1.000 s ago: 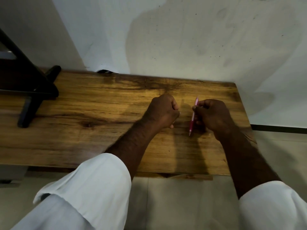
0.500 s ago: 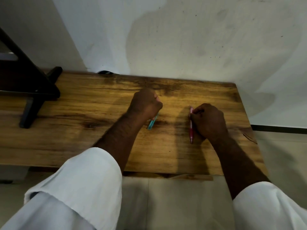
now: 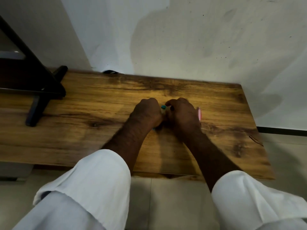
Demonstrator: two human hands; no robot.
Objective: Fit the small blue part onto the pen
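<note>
Before me: wooden tabletop (image 3: 83, 130) across mid-frame against my stained white wall (image 3: 182, 39), dark stand (image 3: 33, 80) at upper left, pale tiled floor (image 3: 174, 205) along the bottom.

hands (image 3: 166, 112) drawn together, pink pen (image 3: 199, 114) lifted off table

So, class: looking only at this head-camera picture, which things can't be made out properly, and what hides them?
- Teal pen: head view, mostly hidden inside the left hand.
- Pink pen: mostly behind the right hand, blurred.
- Dark stand: cut off by the left edge.
- Dark item behind the table: too little shows.
</note>
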